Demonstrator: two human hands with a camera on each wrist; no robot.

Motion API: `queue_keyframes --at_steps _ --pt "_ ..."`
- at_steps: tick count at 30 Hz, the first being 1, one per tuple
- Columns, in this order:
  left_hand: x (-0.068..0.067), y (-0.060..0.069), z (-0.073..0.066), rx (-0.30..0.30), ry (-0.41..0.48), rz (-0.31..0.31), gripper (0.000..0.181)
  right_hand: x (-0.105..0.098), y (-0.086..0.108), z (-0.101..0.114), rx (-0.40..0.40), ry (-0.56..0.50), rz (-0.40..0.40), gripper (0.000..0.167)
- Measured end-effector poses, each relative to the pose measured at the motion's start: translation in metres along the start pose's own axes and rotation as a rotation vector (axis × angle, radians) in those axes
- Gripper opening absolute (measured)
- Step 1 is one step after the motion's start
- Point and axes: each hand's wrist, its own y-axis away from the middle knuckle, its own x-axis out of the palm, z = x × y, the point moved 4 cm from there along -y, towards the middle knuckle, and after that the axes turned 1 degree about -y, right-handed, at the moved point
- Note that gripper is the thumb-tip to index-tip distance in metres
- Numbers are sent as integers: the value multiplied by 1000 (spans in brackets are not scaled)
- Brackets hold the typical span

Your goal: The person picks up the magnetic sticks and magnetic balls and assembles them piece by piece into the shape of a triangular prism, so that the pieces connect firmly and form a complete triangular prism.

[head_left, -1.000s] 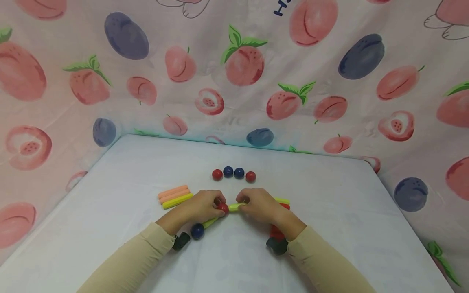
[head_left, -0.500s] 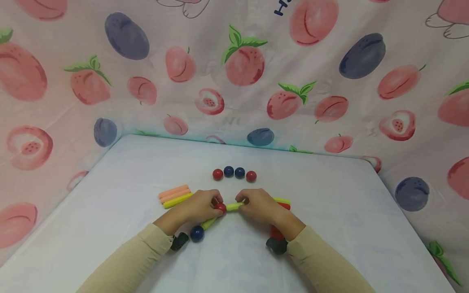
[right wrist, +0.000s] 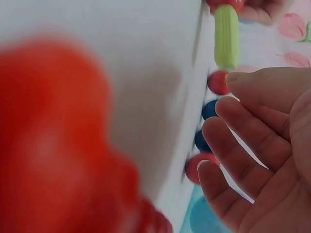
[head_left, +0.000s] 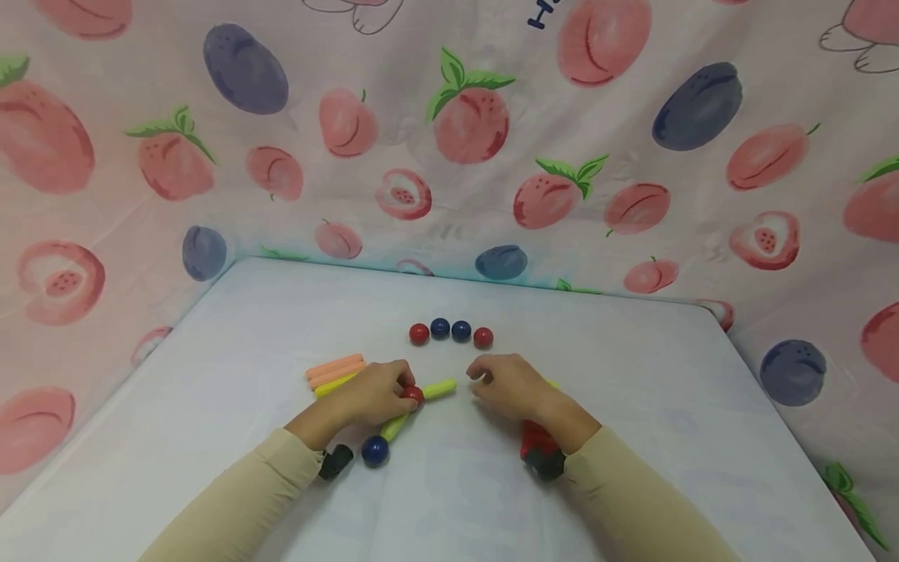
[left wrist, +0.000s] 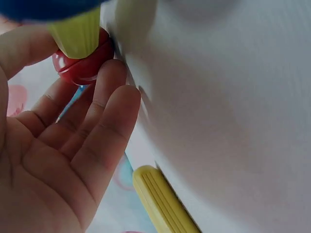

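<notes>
The left hand point(left wrist: 58, 141), palm toward the camera, pinches a glossy red ball point(left wrist: 87, 73) between thumb and fingers. A tapered, ribbed yellow rod point(left wrist: 77, 36) meets the ball from above; a blurred, rounded blue object point(left wrist: 43, 9) crosses the upper edge. Lower centre: a second ribbed yellow rod with a rounded end point(left wrist: 163, 199) lies beside the shadowed white surface point(left wrist: 233, 121).
</notes>
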Motion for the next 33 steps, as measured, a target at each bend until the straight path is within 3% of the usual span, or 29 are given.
queue_keyframes --at_steps 14,24,33 --pt "-1 2 4 23 4 26 33 -35 -6 -14 15 37 -41 32" --pt "-1 1 4 29 -17 15 34 -40 -20 -29 136 -14 -31 40" --pt "-1 3 3 15 -29 2 35 -41 -34 -25 123 5 -28 43"
